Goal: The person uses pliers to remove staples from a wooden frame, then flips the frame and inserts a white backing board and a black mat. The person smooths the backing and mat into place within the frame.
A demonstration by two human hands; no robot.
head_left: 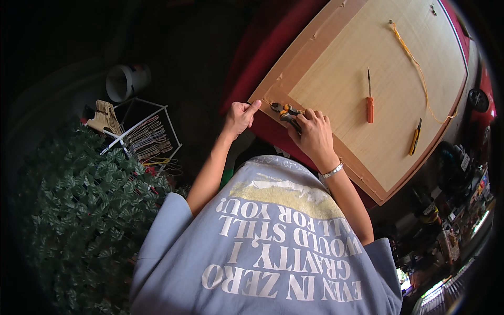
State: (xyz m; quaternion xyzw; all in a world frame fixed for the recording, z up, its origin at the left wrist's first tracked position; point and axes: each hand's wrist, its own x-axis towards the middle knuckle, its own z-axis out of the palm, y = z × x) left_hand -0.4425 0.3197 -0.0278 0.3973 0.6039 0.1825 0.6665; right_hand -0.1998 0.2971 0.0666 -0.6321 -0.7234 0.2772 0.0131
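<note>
The person wears a grey-blue T-shirt with pale lettering, and a wristwatch on the right wrist. Leafy dark-green foliage spreads low on the left side. The right hand has its fingers wrapped over the handles of the black-and-orange pliers, which sit at the counter's near left corner, jaws pointing toward that corner. The left hand is just beside the corner, fingers curled in and thumb extended over them; a thin orange strand shows between thumb and pliers, but whether the fingers grip it cannot be told.

Left of the counter, hangers crowd a white-framed rack, with a white bucket past it. A black-and-yellow utility knife lies near the counter's right edge. Farther in, an orange-handled screwdriver points away from the near edge. A yellow cord curves beyond it to the right edge. Small dark pieces lie by the far edge.
</note>
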